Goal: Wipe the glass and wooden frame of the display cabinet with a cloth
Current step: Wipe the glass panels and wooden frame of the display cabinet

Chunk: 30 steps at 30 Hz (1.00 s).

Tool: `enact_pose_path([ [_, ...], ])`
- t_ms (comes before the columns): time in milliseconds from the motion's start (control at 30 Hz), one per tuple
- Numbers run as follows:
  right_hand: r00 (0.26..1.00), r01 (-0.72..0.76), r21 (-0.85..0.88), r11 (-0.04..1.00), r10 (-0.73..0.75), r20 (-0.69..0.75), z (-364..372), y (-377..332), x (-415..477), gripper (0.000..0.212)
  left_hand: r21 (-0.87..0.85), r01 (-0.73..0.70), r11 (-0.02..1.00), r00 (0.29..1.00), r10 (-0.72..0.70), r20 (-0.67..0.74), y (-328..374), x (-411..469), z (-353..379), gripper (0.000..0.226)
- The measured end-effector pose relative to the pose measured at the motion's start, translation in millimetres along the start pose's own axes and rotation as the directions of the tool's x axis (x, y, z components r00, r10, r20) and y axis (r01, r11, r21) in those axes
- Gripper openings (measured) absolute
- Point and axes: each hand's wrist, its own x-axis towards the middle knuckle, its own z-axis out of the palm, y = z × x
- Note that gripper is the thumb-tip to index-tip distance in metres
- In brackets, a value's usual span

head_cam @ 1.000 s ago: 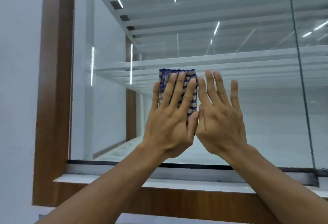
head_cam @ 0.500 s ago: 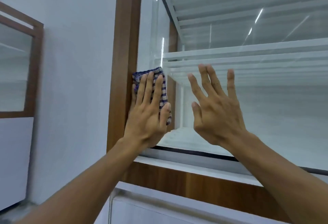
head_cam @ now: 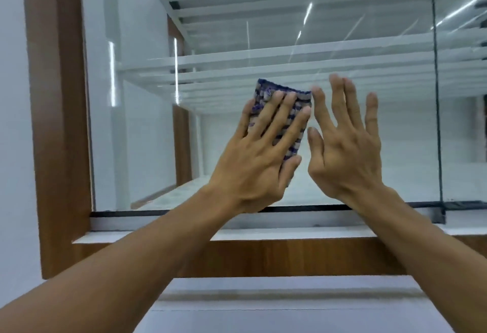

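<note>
Cabinet frame point(head_cam: 263, 257) of wood lies nearest, untouched now. Beyond, the left hand point(head_cam: 259, 164) presses the checked cloth point(head_cam: 266, 90) flat to the glass point(head_cam: 137, 148) with straight fingers point(head_cam: 290, 99); the right hand point(head_cam: 345, 145) is spread, empty. Wiping seems underway; the frame likely remains.

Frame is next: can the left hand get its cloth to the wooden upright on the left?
Probably yes: only bare glass lies between the left hand, flat on the cloth, and the wooden upright.
</note>
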Motion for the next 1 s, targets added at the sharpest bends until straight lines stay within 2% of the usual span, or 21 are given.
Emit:
enact_pose_path([
  [67, 0.998, -0.066, -0.030, 0.997, 0.066, 0.005, -9, 22, -3, 0.063, -0.008, 0.037, 0.999, 0.999, -0.037, -0.023, 6, 23, 1, 0.069],
  [133, 0.996, -0.077, -0.032, 0.996, 0.079, 0.043, -19, 32, -14, 0.064, -0.046, 0.120, 0.992, 0.992, -0.122, -0.039, 24, 51, 2, 0.069],
  [167, 0.994, -0.083, -0.029, 0.996, 0.084, 0.062, -24, 34, -20, 0.063, -0.060, 0.113, 0.992, 0.993, -0.116, -0.033, 37, 61, 3, 0.069],
  [333, 0.971, -0.181, -0.107, 0.978, 0.195, 0.135, -47, 59, -66, 0.070, 0.004, -0.199, 0.980, 0.978, 0.198, 0.070, 60, 60, 9, 0.069],
  [400, 0.953, -0.261, -0.079, 0.962, 0.270, 0.136, -53, 66, -87, 0.073, 0.009, -0.215, 0.976, 0.975, 0.215, 0.060, 59, 69, 8, 0.068],
  [500, 0.921, -0.389, 0.037, 0.921, 0.386, 0.056, -55, 60, -106, 0.075, 0.000, -0.195, 0.981, 0.980, 0.195, 0.040, 85, 91, 8, 0.067],
  [567, 0.892, -0.452, 0.086, 0.888, 0.453, 0.014, -54, 58, -111, 0.074, 0.005, -0.339, 0.941, 0.938, 0.338, 0.079, 100, 83, 14, 0.066],
  [667, 0.881, -0.471, 0.076, 0.879, 0.473, -0.011, -53, 60, -113, 0.072, -0.063, -0.589, 0.805, 0.789, 0.591, 0.167, 78, 58, 11, 0.062],
  [733, 0.881, -0.471, 0.076, 0.879, 0.473, -0.010, -52, 59, -113, 0.071, -0.081, -0.673, 0.735, 0.711, 0.673, 0.204, 54, 59, 4, 0.060],
  [767, 0.881, -0.472, 0.071, 0.879, 0.474, -0.011, -53, 58, -113, 0.071, -0.073, -0.678, 0.731, 0.707, 0.676, 0.207, 47, 64, 3, 0.059],
  [867, 0.879, -0.475, 0.057, 0.878, 0.477, -0.019, -52, 56, -113, 0.071, -0.049, -0.611, 0.790, 0.776, 0.609, 0.162, 65, 81, 5, 0.059],
  [900, 0.877, -0.479, 0.056, 0.876, 0.481, -0.019, -53, 56, -113, 0.071, -0.043, -0.611, 0.791, 0.777, 0.609, 0.158, 78, 83, 9, 0.060],
  [1000, 0.879, -0.476, 0.041, 0.878, 0.477, 0.002, -57, 55, -115, 0.076, -0.085, -0.668, 0.740, 0.721, 0.671, 0.175, 89, 78, 14, 0.060],
])
